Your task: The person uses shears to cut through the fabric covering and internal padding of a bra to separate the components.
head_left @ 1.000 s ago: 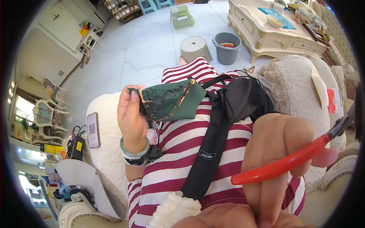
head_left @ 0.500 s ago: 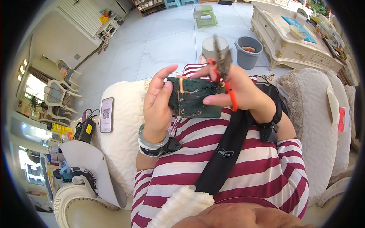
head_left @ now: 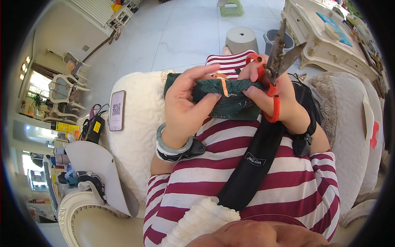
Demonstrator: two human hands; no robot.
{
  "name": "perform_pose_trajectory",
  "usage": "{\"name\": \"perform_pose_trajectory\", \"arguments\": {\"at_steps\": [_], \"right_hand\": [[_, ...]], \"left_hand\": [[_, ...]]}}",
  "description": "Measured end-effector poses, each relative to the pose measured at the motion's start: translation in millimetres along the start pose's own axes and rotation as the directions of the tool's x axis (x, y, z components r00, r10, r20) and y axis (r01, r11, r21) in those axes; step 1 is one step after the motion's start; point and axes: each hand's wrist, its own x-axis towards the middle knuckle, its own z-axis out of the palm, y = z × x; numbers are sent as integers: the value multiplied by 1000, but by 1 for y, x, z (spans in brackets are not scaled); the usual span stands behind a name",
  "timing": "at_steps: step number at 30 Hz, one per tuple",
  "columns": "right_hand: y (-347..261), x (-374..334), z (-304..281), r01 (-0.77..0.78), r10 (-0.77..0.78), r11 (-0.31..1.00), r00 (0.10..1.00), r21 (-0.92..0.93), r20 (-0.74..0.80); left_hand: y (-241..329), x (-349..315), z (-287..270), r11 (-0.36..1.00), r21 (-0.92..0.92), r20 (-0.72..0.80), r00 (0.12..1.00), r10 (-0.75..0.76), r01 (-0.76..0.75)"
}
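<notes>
A dark green piece of gathered cloth (head_left: pixel 236 108) is stretched between my two hands, above my lap. My left hand (head_left: pixel 183 111) pinches its left part between thumb and fingers. My right hand (head_left: pixel 290 105) grips the right part with thumb and fingertips, while red-handled scissors (head_left: pixel 275 68) hang around its fingers. Their dirty blades are spread apart and point up, away from the cloth. A thin orange strip (head_left: pixel 224 87) crosses the cloth's upper fold between both thumbs. Part of the cloth is hidden behind my left fingers.
A phone (head_left: pixel 117 110) lies on the white quilted seat to my left, with a grey cap (head_left: pixel 96 173) nearer. Ahead on the tiled floor are a round stool (head_left: pixel 241 40), a grey bucket (head_left: pixel 279 38) and a green stool (head_left: pixel 231 7). A carved cabinet (head_left: pixel 325 49) stands far right.
The cloth has been turned so its gathered edge shows as a fold on top. My right hand has come around, and the scissors' blades now spread wider and point up to the right.
</notes>
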Motion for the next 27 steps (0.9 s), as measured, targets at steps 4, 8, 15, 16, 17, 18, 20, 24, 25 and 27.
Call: {"name": "perform_pose_trajectory", "arguments": {"at_steps": [4, 8, 15, 16, 17, 18, 20, 24, 25, 27], "right_hand": [[-2, 3, 8, 57, -59, 998, 993, -24, -98], [-2, 2, 7, 36, -35, 999, 992, 2, -121], [-1, -1, 8, 17, -6, 997, 990, 78, -139], [-1, -1, 8, -12, 22, 997, 991, 75, -131], [-1, -2, 9, -12, 22, 997, 991, 75, -130], [-1, -2, 9, -22, 33, 996, 990, 81, -137], [0, -2, 9, -32, 44, 996, 989, 89, -142], [0, -2, 9, -12, 27, 995, 988, 96, -154], [-1, -2, 10, -42, 64, 991, 983, 129, -172], [0, -2, 8, -39, 60, 992, 983, 122, -171]], "left_hand": [[5, 0, 1, 997, -71, -77, 997, -17, 11], [-6, -2, -5, 980, 137, -70, 985, 156, -145], [-8, -2, -4, 994, 12, -225, 969, 107, -107], [-8, -2, -5, 994, 13, -225, 968, 106, -106], [-9, -3, -6, 995, -38, -213, 973, 85, -95], [-10, -3, -7, 993, -89, -199, 978, 63, -82], [-12, -3, -7, 993, -79, -207, 975, 75, -93], [-12, -3, -6, 985, -110, -221, 970, 104, -131], [-11, -3, -6, 985, -110, -221, 970, 105, -131], [-9, -3, -5, 986, -132, -240, 968, 65, -99]]}}
